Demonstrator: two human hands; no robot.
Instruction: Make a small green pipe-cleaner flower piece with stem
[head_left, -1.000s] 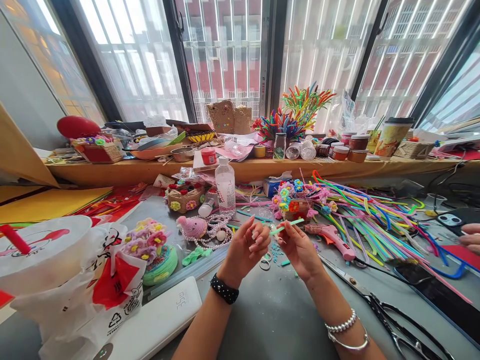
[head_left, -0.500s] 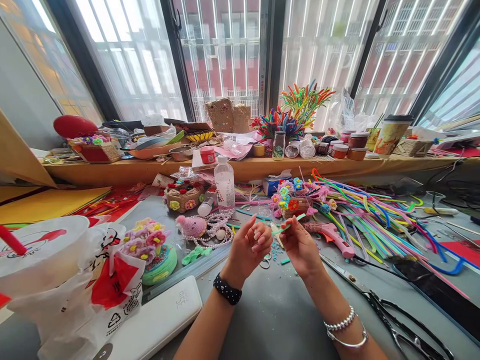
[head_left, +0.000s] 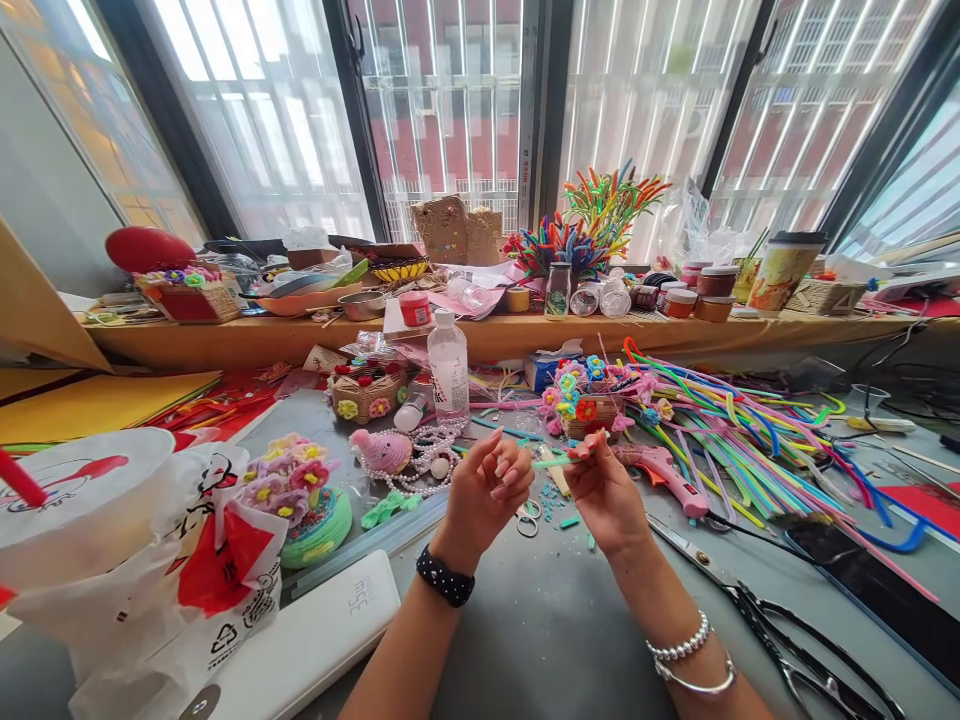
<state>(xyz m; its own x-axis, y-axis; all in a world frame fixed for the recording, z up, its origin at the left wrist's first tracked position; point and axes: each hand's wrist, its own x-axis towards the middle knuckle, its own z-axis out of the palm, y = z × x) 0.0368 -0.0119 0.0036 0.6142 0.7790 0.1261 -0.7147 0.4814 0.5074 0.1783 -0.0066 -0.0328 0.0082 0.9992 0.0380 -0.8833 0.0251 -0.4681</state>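
Note:
My right hand pinches a short pale green pipe cleaner between thumb and fingertips. It points left and its end reaches the fingertips of my left hand. The left fingers are curled in toward the thumb; whether they grip that end is hidden. Below the hands, small scissors with ring handles lie on the grey table, amid green clippings. A pink glue gun rests just right of my right hand, and large black-handled scissors lie nearer to me.
Loose colourful pipe cleaners cover the right side, beside a dark phone. At left are a white power bank, a bagged drink cup and a green flower-topped piece. A clear bottle stands behind my hands.
The green pipe cleaner has swung from tilted up at the right to nearly level. My hands stay close together. Another person's hand and a phone at the far right have gone from view.

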